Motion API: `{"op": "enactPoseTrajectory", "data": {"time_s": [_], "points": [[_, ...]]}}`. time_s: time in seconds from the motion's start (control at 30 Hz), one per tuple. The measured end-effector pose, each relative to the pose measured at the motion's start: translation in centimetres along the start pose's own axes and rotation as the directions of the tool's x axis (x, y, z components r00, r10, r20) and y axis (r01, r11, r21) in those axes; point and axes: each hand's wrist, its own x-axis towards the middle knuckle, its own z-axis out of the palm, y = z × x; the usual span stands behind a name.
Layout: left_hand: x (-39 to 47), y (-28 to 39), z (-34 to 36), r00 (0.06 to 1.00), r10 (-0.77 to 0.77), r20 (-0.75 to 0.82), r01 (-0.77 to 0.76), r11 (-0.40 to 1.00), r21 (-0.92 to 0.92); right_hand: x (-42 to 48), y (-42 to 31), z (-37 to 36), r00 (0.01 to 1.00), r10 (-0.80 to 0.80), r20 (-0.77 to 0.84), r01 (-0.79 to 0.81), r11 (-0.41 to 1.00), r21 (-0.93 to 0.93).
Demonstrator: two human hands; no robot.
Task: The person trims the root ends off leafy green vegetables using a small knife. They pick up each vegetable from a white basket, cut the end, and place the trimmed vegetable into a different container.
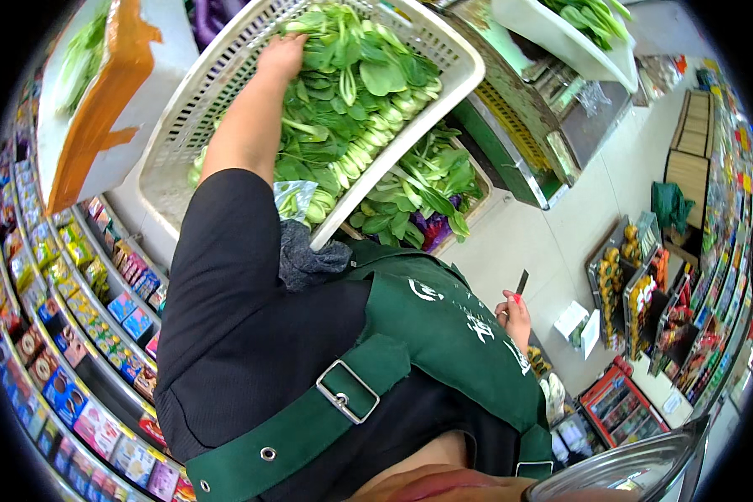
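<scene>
My left hand (282, 58) reaches into a white plastic basket (191, 119) and touches the bok choy (351, 94) near its far end. Its fingertips are partly covered by leaves, so I cannot tell whether they grip anything. The bok choy lies in rows, pale stems towards the right-hand rim. A clear plastic bag (293, 196) lies over some stems at the near end. Off to the right of my green apron (452, 332), my right hand (516, 321) holds a small knife (523, 282) with a red handle, its dark blade pointing up and away from me.
Below the basket, a lower crate holds more leafy greens (420, 188). A grey cloth (310, 254) hangs at the basket's near corner. A taped foam box (94, 144) stands left, beside shelves of packaged goods (88, 339). Tiled floor (558, 232) and display racks (634, 288) lie right.
</scene>
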Motion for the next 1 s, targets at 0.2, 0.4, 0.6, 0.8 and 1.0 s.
{"op": "enactPoseTrajectory", "data": {"time_s": [0.2,0.4,0.6,0.8,1.0], "points": [[-2.9,0.5,-3.5,0.978,0.004,0.208,-0.055,0.969,0.241,-0.7,-2.6,1.9,0.997,-0.078,0.023,0.075,0.993,0.095],[-7.3,-2.6,-4.5,0.941,0.047,0.335,-0.006,0.992,-0.123,1.0,-5.6,3.0,0.989,-0.115,0.091,0.103,0.987,0.127],[-17.2,2.4,-13.0,0.831,0.081,0.550,0.556,-0.082,-0.827,1.9,-9.7,8.1,0.919,-0.196,0.344,0.170,0.980,0.103],[-22.9,13.6,-17.5,0.954,0.159,0.253,0.298,-0.436,-0.849,0.8,-14.3,16.4,0.668,-0.369,0.646,0.537,0.841,-0.074],[-25.9,22.6,-18.5,0.997,0.014,0.078,0.075,-0.493,-0.867,-2.0,-15.7,19.0,0.438,-0.717,0.543,0.800,0.586,0.129]]}}
